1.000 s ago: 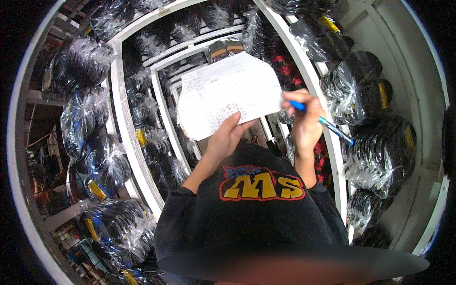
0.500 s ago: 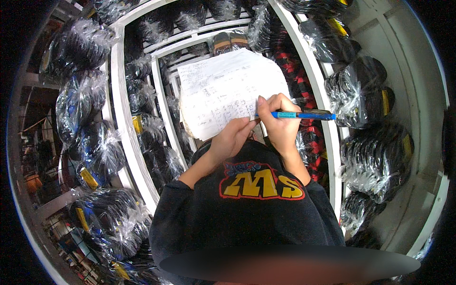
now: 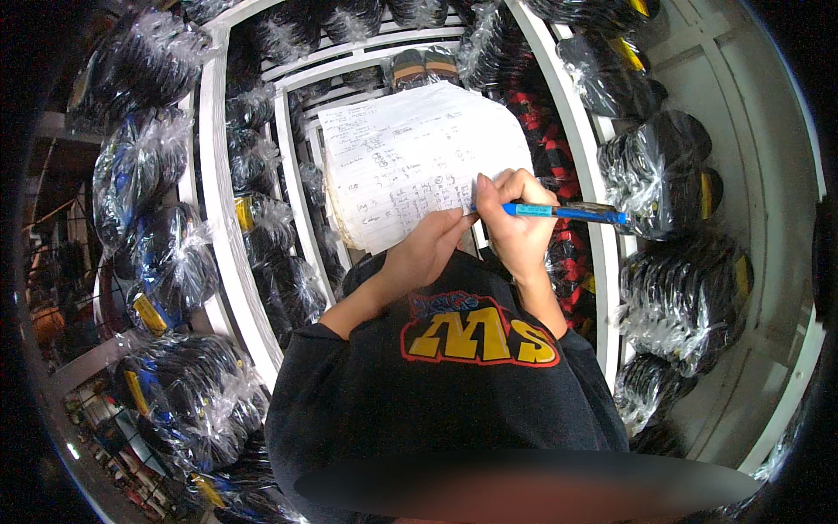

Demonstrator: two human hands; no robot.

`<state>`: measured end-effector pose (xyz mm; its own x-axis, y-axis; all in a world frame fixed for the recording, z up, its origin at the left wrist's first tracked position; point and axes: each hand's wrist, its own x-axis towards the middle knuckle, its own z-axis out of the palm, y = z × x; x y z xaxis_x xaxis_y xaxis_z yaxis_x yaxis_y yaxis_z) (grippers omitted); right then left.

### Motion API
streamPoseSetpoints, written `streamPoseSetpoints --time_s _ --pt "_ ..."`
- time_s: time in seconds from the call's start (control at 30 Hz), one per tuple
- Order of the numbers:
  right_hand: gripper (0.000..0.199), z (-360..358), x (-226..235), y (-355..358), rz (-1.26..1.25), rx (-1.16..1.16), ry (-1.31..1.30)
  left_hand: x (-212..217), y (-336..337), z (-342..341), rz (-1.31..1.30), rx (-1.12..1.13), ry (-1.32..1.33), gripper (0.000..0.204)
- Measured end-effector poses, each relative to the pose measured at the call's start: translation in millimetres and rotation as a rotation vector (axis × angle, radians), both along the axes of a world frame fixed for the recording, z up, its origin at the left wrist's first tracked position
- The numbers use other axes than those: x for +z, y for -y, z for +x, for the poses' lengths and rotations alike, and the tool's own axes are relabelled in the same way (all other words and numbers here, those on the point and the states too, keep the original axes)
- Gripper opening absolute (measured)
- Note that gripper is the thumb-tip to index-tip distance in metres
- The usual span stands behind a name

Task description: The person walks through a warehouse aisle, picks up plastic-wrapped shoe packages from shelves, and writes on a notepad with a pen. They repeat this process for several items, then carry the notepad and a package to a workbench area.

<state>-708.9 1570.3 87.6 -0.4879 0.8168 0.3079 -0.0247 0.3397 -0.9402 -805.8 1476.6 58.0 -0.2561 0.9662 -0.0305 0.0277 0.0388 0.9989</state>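
A white notebook (image 3: 410,144) with curled, worn edges lies open in front of me, its page covered in handwriting. My left hand (image 3: 428,249) grips the notebook's lower edge, with the thumb on top and the other fingers hidden beneath. In my right hand (image 3: 519,231) is a blue pen (image 3: 567,211), pinched between thumb and fingers. Its tip meets the lower right part of the page, close to my left fingertips. The pen's back end points to the right.
White racks (image 3: 218,175) surround me on both sides and ahead. Stacked dark footwear in clear plastic (image 3: 166,253) fills them at left, with more wrapped bundles (image 3: 672,288) at right. Brown-and-black sandals (image 3: 425,68) stand beyond the notebook. Red-and-black items (image 3: 572,262) line the right rack.
The view has shifted slightly, and the notebook sits a little farther left in it. Both hands keep their holds; the pen tip stays near the same written lines.
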Motion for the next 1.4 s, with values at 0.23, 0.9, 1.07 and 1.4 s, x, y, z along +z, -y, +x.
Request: streamPoseSetpoints --time_s 0.23,0.9,1.07,1.4 --pt "0.03 -3 -3 -1 -0.041 -0.009 -0.08 8 -1 0 0.003 0.028 -0.111 0.016" --pt "0.031 -13 -6 -9 -0.067 -0.028 -0.071 -11 -12 -3 0.093 0.142 0.393 0.015" --pt "0.032 -25 -8 -12 -0.068 -0.016 -0.033 -4 -6 -20 0.135 0.068 -0.291 0.018" --pt "0.028 -65 -17 -25 -0.173 0.044 -0.137 -25 -22 -66 -0.147 -0.058 -0.184 0.028"
